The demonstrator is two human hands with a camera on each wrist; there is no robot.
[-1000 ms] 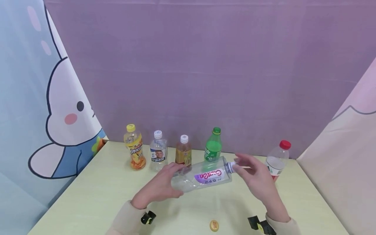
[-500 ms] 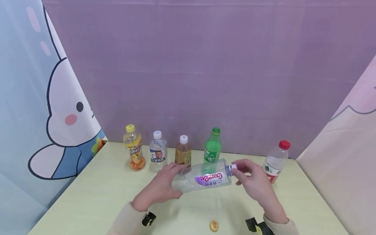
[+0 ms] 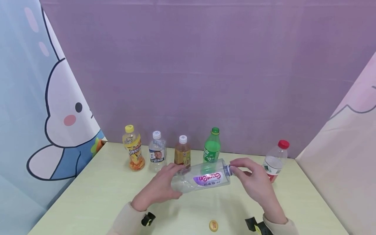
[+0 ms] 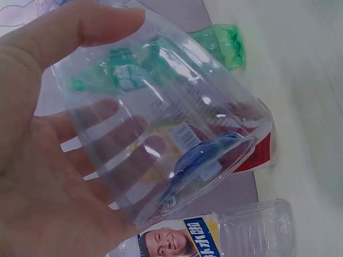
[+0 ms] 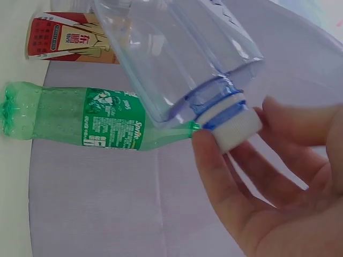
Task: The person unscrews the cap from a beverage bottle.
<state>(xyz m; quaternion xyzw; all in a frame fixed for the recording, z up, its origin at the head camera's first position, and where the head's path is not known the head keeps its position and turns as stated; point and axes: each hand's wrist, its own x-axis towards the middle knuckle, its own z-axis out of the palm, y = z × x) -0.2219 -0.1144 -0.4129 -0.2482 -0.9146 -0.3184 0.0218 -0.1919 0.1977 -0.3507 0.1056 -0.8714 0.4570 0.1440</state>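
Observation:
A clear plastic water bottle [image 3: 202,179] with a pink and purple label lies nearly level above the table, its neck toward the right. Around its base end my left hand [image 3: 160,186] grips it, with the thumb on the near side; through the clear wall, the other fingers show in the left wrist view. The bottle's white screw cap [image 5: 231,127] sits on the neck. My right hand [image 3: 255,181] pinches this cap between thumb and fingers. Behind the bottle, a green soda bottle [image 3: 212,145] stands upright.
Along the back of the pale table [image 3: 97,195] stand a yellow-capped bottle [image 3: 134,150], a clear white-capped bottle [image 3: 157,153] and a brown drink bottle [image 3: 182,155]. A red-capped bottle [image 3: 274,163] stands at right. A small yellow cap [image 3: 213,225] lies near the front.
My right hand's fingers were spread higher around the cap a second ago; they have come down and now pinch it. The left hand and the bottle have hardly moved.

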